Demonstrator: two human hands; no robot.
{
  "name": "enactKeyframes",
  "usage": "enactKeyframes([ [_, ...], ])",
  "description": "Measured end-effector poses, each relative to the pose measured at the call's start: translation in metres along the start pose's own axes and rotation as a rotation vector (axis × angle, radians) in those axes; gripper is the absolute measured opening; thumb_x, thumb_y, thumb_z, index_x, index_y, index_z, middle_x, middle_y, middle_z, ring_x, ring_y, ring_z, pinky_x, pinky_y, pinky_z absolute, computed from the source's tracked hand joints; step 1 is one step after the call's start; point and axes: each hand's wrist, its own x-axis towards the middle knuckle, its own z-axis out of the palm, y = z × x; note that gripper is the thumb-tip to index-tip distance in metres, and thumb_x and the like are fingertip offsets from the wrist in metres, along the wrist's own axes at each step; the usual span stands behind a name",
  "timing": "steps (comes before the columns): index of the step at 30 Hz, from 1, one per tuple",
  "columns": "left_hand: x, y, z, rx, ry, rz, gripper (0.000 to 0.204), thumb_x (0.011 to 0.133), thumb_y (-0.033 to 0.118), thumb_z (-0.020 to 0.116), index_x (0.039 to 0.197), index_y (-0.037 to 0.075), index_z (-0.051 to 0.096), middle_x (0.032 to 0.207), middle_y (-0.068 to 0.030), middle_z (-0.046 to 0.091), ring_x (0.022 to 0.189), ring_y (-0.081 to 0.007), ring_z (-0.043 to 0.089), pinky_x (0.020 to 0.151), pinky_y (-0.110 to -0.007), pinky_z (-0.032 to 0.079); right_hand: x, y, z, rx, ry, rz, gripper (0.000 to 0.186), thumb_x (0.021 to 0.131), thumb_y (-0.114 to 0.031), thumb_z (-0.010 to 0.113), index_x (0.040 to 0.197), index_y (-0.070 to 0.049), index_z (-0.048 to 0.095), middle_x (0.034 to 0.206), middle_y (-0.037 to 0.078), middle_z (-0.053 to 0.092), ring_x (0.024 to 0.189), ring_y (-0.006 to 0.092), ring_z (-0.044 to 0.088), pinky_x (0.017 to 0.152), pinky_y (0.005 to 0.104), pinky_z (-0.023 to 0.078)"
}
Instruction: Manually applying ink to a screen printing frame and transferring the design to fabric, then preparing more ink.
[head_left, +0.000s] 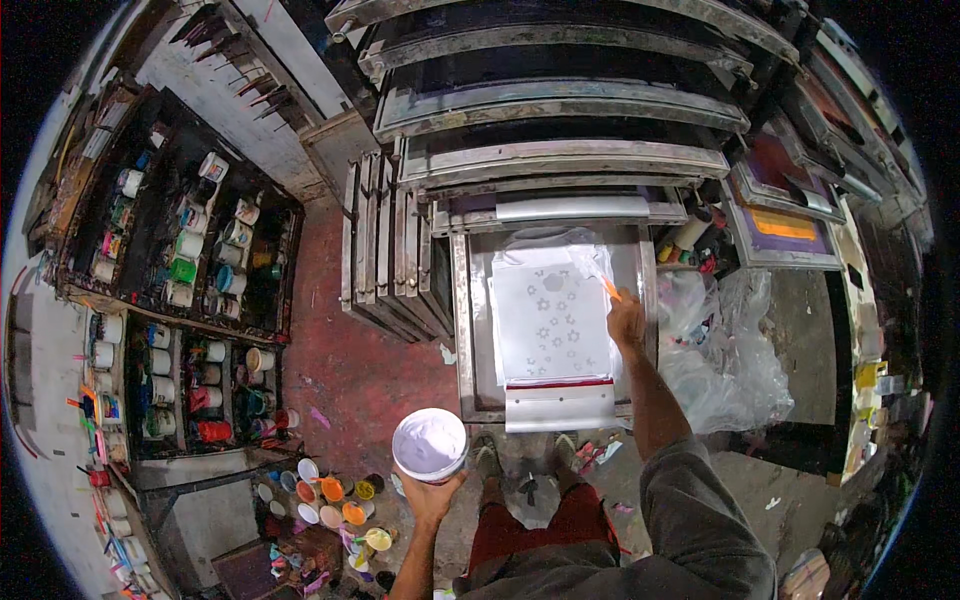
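My left hand [430, 493] grips a white tub [432, 468] from below, with pale lilac paste [428, 437] inside it. My right hand [627, 325] is closed round an orange-handled spatula [610, 289], whose tip is over the upper right part of a printing screen. Its metal frame [461, 330] lies flat in front of me. Within that frame is a white area [510, 330] marked with grey flower shapes and a larger grey blot. A whitish wet smear [535, 240] runs along its top. Across the lower end lies a white strip [560, 412] with a dark red edge.
Stacked metal screen frames [560, 160] rise beyond, and more frames [375, 250] lean upright on the left. Shelves [185, 235] hold many ink tubs. Open paint pots [331, 490] stand on the floor at lower left. Crumpled clear plastic [725, 350] lies to the right.
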Motion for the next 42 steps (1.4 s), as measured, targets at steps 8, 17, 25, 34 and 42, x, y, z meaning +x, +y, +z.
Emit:
enactKeyframes([
  [8, 0.003, 0.005, 0.002, -0.007, -0.002, 0.069, 0.114, 0.056, 0.020, 0.095, 0.141, -0.002, 0.022, 0.136, -0.0197, 0.041, 0.126, -0.0302, 0.046, 0.107, -0.043, 0.038, -0.002, 0.026, -0.002, -0.008, -0.015, -0.031, 0.013, 0.093, -0.015, 0.056, 0.099, -0.004, 0.057, 0.087, 0.026, 0.066, 0.083, 0.0470, 0.064, 0.072, 0.0553, 0.051],
  [17, 0.003, 0.015, -0.001, 0.056, 0.004, 0.048, 0.115, 0.054, 0.026, 0.095, 0.141, -0.003, 0.024, 0.135, -0.0205, 0.042, 0.126, -0.0319, 0.047, 0.106, -0.044, 0.038, -0.007, 0.033, -0.005, -0.046, -0.104, 0.134, 0.020, 0.092, -0.024, 0.054, 0.103, -0.008, 0.061, 0.085, 0.021, 0.068, 0.079, 0.0411, 0.067, 0.070, 0.0533, 0.053],
  [25, 0.000, 0.034, -0.002, 0.012, -0.011, 0.080, 0.111, 0.057, 0.027, 0.094, 0.139, -0.003, 0.025, 0.131, -0.0211, 0.049, 0.122, -0.0310, 0.052, 0.103, -0.043, 0.042, -0.020, 0.039, -0.007, -0.113, -0.037, -0.130, 0.024, 0.091, -0.023, 0.058, 0.108, -0.006, 0.061, 0.089, 0.019, 0.069, 0.073, 0.0414, 0.067, 0.068, 0.0522, 0.054],
  [34, 0.004, 0.028, -0.002, -0.032, 0.003, 0.118, 0.108, 0.057, 0.026, 0.094, 0.137, -0.003, 0.027, 0.129, -0.0222, 0.050, 0.120, -0.0311, 0.053, 0.101, -0.042, 0.044, -0.033, 0.000, -0.057, 0.033, -0.058, 0.008, 0.014, 0.093, -0.009, 0.054, 0.104, -0.001, 0.052, 0.085, 0.028, 0.065, 0.081, 0.0479, 0.065, 0.070, 0.0546, 0.053],
  [42, 0.015, 0.042, 0.007, -0.071, -0.016, 0.130, 0.112, 0.056, 0.021, 0.094, 0.141, -0.003, 0.026, 0.135, -0.0200, 0.048, 0.125, -0.0296, 0.051, 0.105, -0.041, 0.042, -0.041, 0.002, -0.080, -0.011, 0.046, -0.029, 0.019, 0.097, -0.020, 0.049, 0.098, -0.002, 0.053, 0.085, 0.023, 0.064, 0.082, 0.0435, 0.065, 0.073, 0.0509, 0.052],
])
